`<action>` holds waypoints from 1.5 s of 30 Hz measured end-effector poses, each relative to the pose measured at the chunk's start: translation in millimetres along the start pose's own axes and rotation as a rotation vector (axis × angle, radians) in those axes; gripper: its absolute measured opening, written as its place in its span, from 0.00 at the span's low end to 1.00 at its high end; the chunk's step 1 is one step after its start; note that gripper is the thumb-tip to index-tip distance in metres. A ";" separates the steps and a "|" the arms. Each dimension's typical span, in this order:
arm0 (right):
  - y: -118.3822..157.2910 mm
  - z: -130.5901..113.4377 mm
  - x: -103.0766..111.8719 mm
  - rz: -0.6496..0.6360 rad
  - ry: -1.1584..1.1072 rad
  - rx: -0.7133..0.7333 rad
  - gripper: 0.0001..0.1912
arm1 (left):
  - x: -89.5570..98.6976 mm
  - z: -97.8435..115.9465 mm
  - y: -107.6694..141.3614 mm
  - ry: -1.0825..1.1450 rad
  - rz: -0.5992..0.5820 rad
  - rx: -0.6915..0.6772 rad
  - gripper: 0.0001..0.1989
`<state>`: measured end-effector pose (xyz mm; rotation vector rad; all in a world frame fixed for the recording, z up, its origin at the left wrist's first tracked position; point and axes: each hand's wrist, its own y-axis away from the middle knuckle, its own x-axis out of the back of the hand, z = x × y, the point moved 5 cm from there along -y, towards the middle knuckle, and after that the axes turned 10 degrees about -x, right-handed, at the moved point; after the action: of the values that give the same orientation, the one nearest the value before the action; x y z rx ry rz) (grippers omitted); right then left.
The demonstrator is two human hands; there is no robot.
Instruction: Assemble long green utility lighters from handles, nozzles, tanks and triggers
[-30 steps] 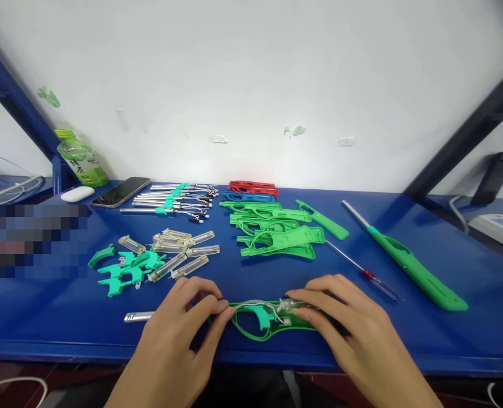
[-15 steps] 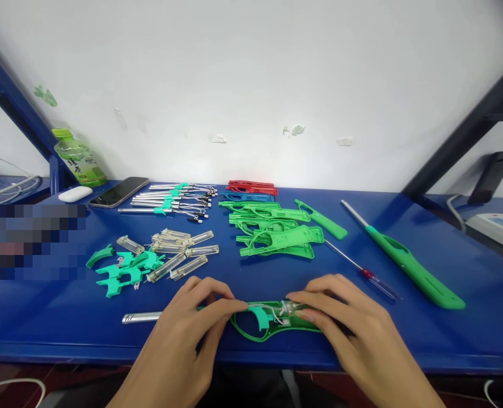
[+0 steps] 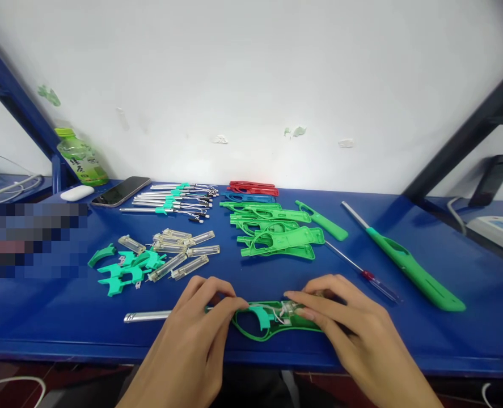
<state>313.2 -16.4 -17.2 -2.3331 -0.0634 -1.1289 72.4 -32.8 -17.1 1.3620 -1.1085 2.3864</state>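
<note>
In front of me, near the table's front edge, lies an open green lighter shell (image 3: 291, 324). A metal tube (image 3: 147, 316) sticks out to its left, and a teal trigger (image 3: 261, 318) sits inside. My left hand (image 3: 195, 334) pinches the shell's upper edge beside the trigger, covering the joint with the tube. My right hand (image 3: 357, 323) is closed around the shell's right part, thumb and fingers on a clear fuel tank (image 3: 291, 307) seated at an angle I cannot make out. White wires run between trigger and tank. My right fingers hide the shell's far end.
Behind lie green shell halves (image 3: 277, 243), clear fuel tanks (image 3: 177, 266), teal triggers (image 3: 121, 273) and tubes with wires (image 3: 166, 198). A screwdriver (image 3: 374, 280) and an assembled green lighter (image 3: 417, 266) lie right; a phone (image 3: 121, 191) and bottle (image 3: 82, 158) stand back left.
Almost nothing differs. My right fingers have shifted slightly on the fuel tank, and the whole view has moved a few pixels.
</note>
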 end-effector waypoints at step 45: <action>0.4 1.2 -0.1 -0.006 0.042 0.023 0.18 | -22.7 3.8 2.4 0.000 -0.076 0.015 0.31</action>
<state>314.1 -16.1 -18.1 -2.2893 -0.0678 -1.1737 86.6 -32.5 -35.4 1.3828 -1.0218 2.3457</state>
